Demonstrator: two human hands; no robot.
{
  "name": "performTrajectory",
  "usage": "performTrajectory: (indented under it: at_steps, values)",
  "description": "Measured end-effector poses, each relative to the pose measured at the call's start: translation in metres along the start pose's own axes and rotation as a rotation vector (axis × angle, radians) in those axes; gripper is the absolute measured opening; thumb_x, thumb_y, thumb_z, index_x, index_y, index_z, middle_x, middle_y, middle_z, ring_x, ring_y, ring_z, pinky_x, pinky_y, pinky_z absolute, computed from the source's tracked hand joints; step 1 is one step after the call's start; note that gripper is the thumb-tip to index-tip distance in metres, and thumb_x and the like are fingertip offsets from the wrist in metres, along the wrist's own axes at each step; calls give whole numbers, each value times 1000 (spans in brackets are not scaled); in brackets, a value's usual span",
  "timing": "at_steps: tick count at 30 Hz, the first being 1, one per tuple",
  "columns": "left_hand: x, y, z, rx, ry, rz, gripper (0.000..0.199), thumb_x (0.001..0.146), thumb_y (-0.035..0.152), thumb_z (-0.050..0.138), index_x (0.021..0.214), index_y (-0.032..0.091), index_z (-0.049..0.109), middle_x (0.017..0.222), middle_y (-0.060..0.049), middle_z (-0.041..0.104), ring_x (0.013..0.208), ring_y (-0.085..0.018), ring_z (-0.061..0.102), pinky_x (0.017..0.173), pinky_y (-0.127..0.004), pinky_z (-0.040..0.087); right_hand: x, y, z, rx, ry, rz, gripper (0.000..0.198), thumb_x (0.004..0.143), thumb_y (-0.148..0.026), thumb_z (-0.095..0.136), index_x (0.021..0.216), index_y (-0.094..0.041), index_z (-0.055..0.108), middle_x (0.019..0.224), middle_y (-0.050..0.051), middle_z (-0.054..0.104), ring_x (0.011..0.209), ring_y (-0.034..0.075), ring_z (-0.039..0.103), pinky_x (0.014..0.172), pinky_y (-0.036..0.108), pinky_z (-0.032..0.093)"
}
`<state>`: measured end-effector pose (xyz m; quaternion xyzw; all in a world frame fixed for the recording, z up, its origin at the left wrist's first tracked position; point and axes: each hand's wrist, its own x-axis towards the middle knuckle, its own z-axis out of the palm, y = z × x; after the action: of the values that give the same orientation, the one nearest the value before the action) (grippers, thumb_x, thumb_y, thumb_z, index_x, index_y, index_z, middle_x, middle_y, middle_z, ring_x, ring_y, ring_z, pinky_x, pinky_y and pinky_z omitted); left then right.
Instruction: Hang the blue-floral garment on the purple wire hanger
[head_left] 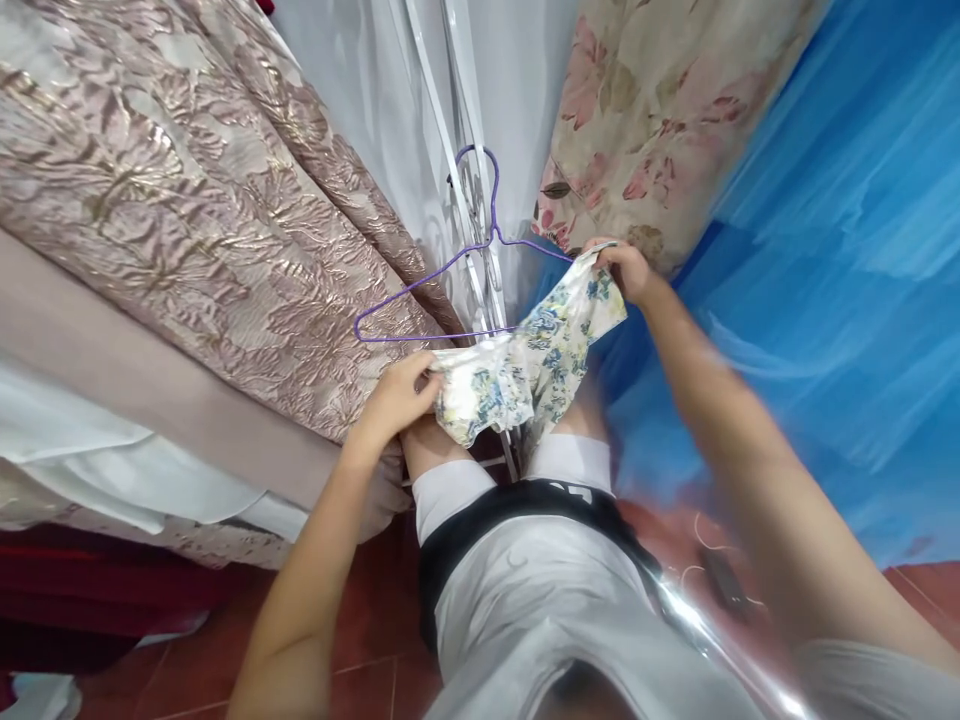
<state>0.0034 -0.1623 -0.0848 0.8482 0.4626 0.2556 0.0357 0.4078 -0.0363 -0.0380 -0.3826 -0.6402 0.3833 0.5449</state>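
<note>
One white cloth piece with blue-and-yellow floral print (491, 392), held outstretched.
The left hand (401, 392) pinches one end, the right hand (631, 270) the other, partly covering a thin purple triangular hanger (442, 265).

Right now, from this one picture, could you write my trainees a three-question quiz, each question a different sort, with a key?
1. True or false: the bare right hand alone holds the white cloth garment with blue and yellow flowers, while the bare left hand is free.
2. Which end of the thin purple hanger is hidden by the garment? A. Left. B. Right. C. Neither.
3. Fill in: the shiny pink fabric with raised leaves hangs on the person's ____ side.

Key: 1. False, both hands hold it. 2. B. 3. Left.
</note>
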Motion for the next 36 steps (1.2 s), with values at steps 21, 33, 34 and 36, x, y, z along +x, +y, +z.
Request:
performTrajectory:
  at_steps: [21,33,34,36]
  values:
    - [38,-61,-48,110,402,-8,10,86,22,51,95,22,54,118,-13,62,120,-31,56,107,-48,44,-41,-28,32,60,-87,-15,34,66,-40,76,93,-21,69,80,4,70,78,23,66,67,32,52]
    - [100,-4,-41,41,379,116,8,98,28,51,101,23,56,111,-11,58,119,-32,55,106,-51,44,-34,-36,56,-131,-149,-118,43,78,-65,75,80,-24,62,75,0,57,75,18,56,67,28,48]
    - [104,2,-37,25,375,130,7,98,28,51,101,23,55,112,-11,57,121,-32,54,106,-51,43,-34,-38,57,-141,-158,-118,44,79,-67,74,83,-24,64,76,0,58,76,18,56,68,28,48]
    - [111,15,-32,-3,377,155,6,100,27,51,103,23,54,113,-11,56,122,-32,53,105,-51,43,-34,-41,57,-161,-166,-106,45,80,-68,71,89,-25,68,78,0,60,79,19,57,69,30,49]
